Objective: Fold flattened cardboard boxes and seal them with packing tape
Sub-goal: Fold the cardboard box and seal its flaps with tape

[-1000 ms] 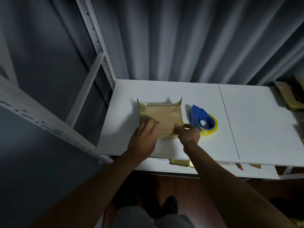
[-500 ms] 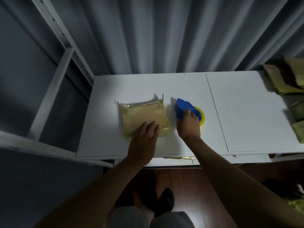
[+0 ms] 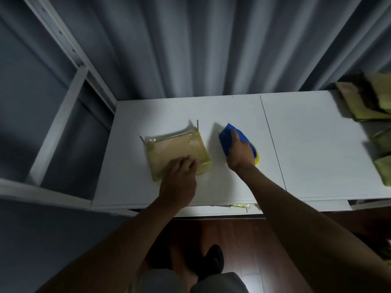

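A small brown cardboard box [image 3: 173,149], its edges covered in yellowish tape, lies flat on the white table [image 3: 306,144]. My left hand [image 3: 179,176] presses flat on the box's near edge, fingers spread. To the right of the box, my right hand [image 3: 240,154] is closed over a blue tape dispenser [image 3: 227,140] with a yellow tape roll [image 3: 257,160] showing at its near right side. The dispenser rests on the table, apart from the box.
Several flattened, taped cardboard pieces [image 3: 372,102] pile up at the table's right edge. A white metal rack frame [image 3: 63,106] stands to the left, grey curtains behind. Under the table's front edge a lower shelf [image 3: 222,210] holds more cardboard. My shoe [image 3: 213,259] shows on the wooden floor.
My right hand left the box's right corner and closed over the blue tape dispenser. My left hand stayed on the box. The view shifted right, showing the cardboard pile.
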